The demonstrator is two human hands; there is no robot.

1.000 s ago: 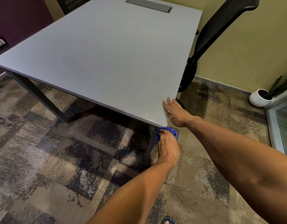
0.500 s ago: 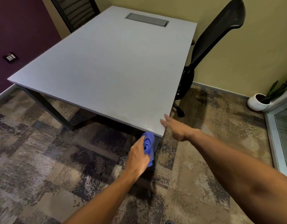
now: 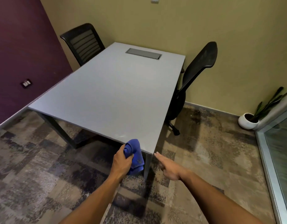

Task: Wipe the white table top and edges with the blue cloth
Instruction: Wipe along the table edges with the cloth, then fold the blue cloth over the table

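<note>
The white table [image 3: 107, 97] fills the middle of the head view, with a grey hatch [image 3: 143, 53] set into its far end. My left hand [image 3: 122, 161] grips the bunched blue cloth [image 3: 134, 155] against the table's near edge, just left of the near right corner. Part of the cloth hangs below the edge. My right hand [image 3: 169, 168] floats off the table just below and right of that corner, one finger stretched toward it, the other fingers curled, holding nothing.
A black mesh chair [image 3: 194, 78] stands at the table's right side and another black chair [image 3: 83, 42] at the far left. A white plant pot [image 3: 247, 121] sits by the right wall beside a glass panel [image 3: 280, 156]. Patterned carpet covers the floor.
The view has pulled back from the table. My left hand slid the cloth from under the corner leftward and up onto the near edge. My right hand lifted off the table corner.
</note>
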